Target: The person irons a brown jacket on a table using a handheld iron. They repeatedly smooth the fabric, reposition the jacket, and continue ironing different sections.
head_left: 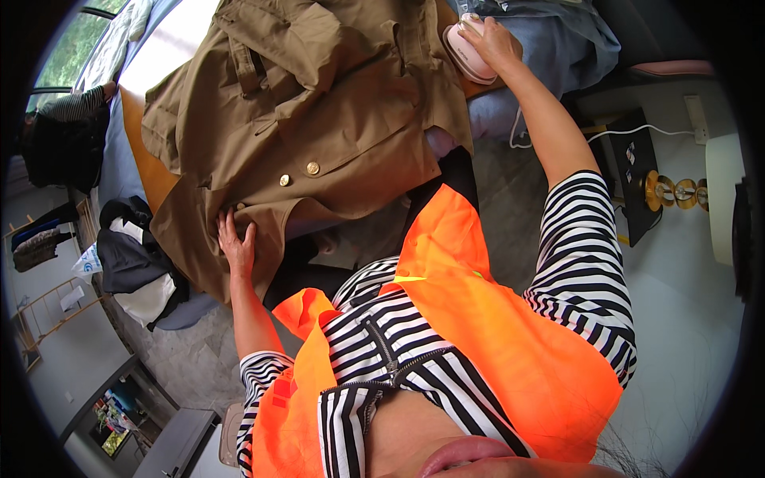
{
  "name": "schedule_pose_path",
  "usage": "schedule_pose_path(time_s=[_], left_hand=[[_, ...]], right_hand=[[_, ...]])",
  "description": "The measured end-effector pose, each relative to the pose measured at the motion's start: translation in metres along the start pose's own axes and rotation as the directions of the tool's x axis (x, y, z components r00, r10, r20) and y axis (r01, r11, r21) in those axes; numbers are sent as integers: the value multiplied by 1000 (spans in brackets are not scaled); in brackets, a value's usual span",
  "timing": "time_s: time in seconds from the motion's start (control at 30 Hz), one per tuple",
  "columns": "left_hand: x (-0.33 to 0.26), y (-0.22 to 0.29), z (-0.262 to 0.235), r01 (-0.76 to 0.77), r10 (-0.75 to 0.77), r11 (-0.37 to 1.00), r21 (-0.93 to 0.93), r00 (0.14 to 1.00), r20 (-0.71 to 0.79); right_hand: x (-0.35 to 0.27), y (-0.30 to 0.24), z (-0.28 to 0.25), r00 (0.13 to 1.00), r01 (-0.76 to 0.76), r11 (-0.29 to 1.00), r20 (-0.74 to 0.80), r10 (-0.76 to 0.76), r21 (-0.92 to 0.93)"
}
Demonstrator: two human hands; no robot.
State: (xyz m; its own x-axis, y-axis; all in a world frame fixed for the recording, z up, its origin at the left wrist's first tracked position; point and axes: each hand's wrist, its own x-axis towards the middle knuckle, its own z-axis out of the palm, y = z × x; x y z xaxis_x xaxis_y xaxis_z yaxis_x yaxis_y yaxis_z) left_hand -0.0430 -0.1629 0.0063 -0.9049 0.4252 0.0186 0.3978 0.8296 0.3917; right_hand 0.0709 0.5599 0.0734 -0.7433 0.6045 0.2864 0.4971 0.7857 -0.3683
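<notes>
Head view: the left hand presses flat on the khaki coat's near hem, spread over the ironing board; the right hand grips a pink iron at the far end, whose heat could scorch cloth if left resting

Brown coat hides most of the ironing board.

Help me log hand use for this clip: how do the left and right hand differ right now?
The left hand lies flat, fingers spread, on the lower edge of the tan coat; the right hand is curled around a pink iron. The left hand is close to the body with the forearm short in view; the right arm stretches far out to the board's end. Both come from striped sleeves.
</notes>
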Motion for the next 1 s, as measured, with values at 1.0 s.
schedule_pose_path(time_s=[1.0], left_hand=[[-108,-150,-86,306,-937,320,-897,244,-251]], right_hand=[[-238,-194,18,802,411,906,513,-307,-102]])
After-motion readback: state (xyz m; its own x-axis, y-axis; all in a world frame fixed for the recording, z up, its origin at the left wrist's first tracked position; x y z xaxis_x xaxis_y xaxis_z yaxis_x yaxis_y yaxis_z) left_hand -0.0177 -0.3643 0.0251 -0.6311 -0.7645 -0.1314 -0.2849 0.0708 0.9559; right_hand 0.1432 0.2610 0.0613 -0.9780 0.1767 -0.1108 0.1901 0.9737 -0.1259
